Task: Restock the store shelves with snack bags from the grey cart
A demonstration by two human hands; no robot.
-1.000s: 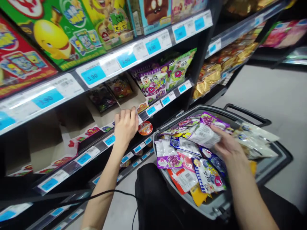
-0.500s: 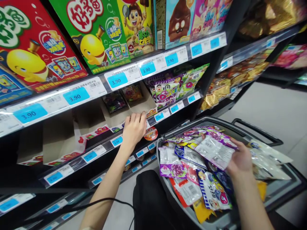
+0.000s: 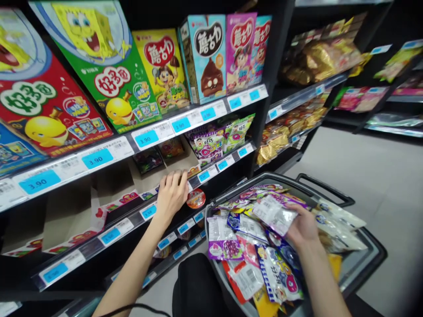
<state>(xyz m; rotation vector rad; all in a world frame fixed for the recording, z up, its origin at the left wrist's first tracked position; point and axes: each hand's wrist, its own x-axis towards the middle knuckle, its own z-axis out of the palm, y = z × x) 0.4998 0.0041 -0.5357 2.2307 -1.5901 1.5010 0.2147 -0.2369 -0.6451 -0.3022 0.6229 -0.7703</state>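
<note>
My left hand (image 3: 172, 193) rests on the front edge of a cardboard display box (image 3: 150, 178) on the middle shelf, fingers curled over the rim beside the price rail. My right hand (image 3: 302, 226) is closed on a purple and white snack packet (image 3: 274, 213), held just above the grey shopping basket (image 3: 353, 264). The basket is heaped with several candy bags in purple, blue and red. More purple and green bags of the same kind (image 3: 211, 143) stand on the shelf to the right of the box.
Large biscuit boxes (image 3: 109, 83) fill the upper shelf above blue price tags (image 3: 97, 157). A round red sticker (image 3: 195, 199) hangs on the rail by my left hand. Gold packets (image 3: 277, 141) fill the neighbouring bay. Grey floor (image 3: 380, 167) opens to the right.
The view has tilted upward, showing more of the top shelf. My right hand has lifted the packet slightly out of the pile. My left hand stays on the box edge.
</note>
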